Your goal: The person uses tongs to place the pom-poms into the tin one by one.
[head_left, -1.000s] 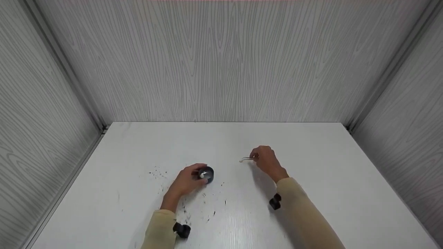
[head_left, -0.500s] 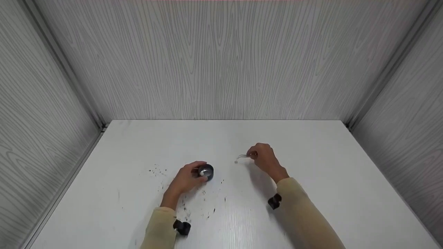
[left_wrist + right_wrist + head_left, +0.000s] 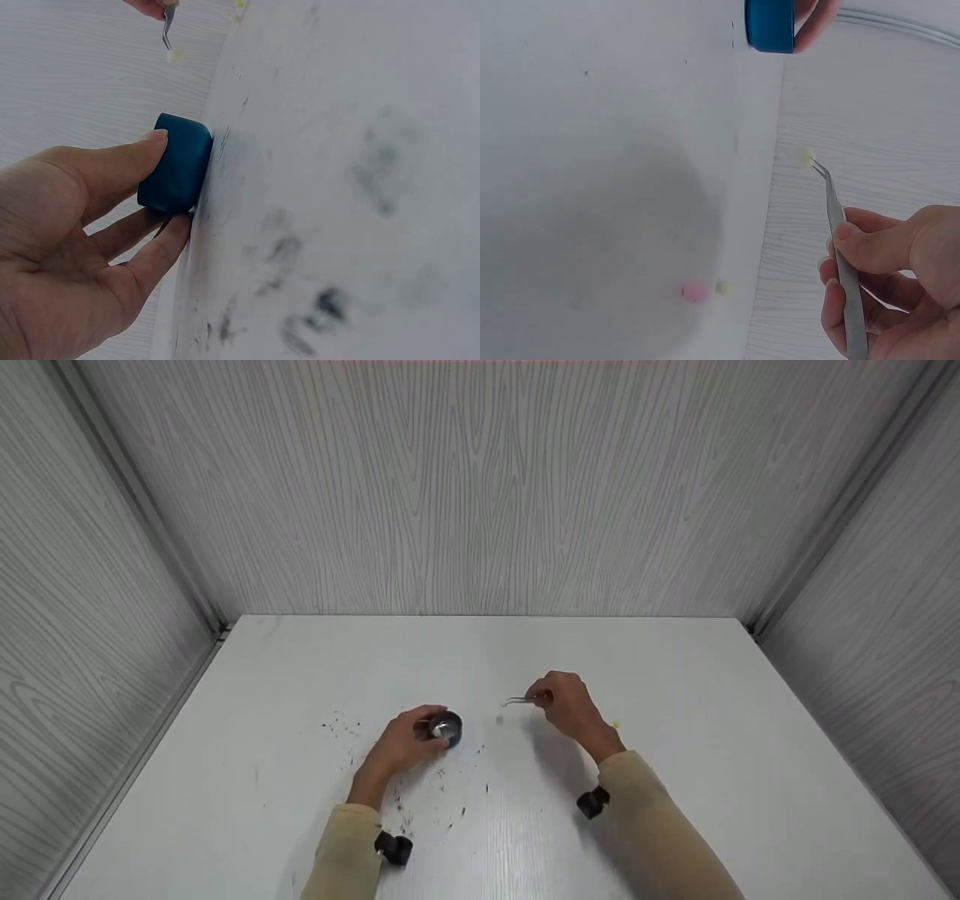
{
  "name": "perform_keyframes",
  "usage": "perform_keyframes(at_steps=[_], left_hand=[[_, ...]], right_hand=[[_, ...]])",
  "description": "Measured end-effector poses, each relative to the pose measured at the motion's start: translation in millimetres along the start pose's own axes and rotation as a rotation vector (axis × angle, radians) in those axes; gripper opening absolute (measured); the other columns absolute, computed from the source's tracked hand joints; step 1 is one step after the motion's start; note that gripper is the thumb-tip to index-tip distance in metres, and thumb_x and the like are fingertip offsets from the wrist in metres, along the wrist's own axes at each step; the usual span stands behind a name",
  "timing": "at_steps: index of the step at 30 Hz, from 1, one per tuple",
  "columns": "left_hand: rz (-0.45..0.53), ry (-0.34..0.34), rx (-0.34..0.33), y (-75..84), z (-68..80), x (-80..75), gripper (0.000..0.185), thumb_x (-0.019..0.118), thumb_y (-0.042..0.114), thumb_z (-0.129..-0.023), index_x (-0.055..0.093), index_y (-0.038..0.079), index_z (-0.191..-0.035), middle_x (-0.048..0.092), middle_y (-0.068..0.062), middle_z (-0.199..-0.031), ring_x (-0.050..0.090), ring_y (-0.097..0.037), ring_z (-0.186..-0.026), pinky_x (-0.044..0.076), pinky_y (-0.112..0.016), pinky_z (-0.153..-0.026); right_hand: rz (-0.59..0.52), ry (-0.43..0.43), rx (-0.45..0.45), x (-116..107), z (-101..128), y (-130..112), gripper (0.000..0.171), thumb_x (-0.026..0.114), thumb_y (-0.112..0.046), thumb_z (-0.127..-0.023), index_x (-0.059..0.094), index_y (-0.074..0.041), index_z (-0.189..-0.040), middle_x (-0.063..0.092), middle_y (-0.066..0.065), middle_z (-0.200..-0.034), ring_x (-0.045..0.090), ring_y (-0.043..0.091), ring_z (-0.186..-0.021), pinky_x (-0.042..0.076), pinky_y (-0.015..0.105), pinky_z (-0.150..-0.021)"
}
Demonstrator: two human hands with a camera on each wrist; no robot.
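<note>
Tweezers [image 3: 519, 701] moved left, tips beside a pale bead [image 3: 804, 157].

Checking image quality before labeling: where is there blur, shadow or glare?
Head view: sharp, soft shadow beside the right hand, glint in the blue cup. Left wrist view: tabletop specks blurred. Right wrist view: tweezers fairly sharp, small beads soft.

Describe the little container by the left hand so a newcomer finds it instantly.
On the white table, go to the left hand. Its fingertips hold a small round blue tin, shiny inside; it is the only container, amid dark specks.
</note>
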State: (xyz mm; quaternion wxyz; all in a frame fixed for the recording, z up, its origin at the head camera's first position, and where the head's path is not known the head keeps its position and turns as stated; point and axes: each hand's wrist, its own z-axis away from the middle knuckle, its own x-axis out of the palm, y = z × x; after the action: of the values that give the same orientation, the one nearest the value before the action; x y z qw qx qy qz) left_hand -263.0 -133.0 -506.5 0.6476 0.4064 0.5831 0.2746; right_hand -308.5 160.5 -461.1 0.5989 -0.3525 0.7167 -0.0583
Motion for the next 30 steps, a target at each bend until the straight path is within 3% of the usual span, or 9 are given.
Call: perform_keyframes(at_steps=[30], left_hand=[[0.012,-0.003,-0.02,-3.4,-2.0,0.3,0.056,0.076,0.009,-0.092,0.058,0.01,-0.145,0.063,-0.018,-0.142,0.06,-0.04,-0.132,0.046,-0.056,-0.114]], right_hand=[[-0.049,-0.013,-0.062,19.8,3.2,-34.1,0.017,0.072,0.009,-0.089,0.082,-0.004,-0.094,0.074,0.012,-0.088,0.064,0.017,-0.08,0.059,0.035,-0.073]])
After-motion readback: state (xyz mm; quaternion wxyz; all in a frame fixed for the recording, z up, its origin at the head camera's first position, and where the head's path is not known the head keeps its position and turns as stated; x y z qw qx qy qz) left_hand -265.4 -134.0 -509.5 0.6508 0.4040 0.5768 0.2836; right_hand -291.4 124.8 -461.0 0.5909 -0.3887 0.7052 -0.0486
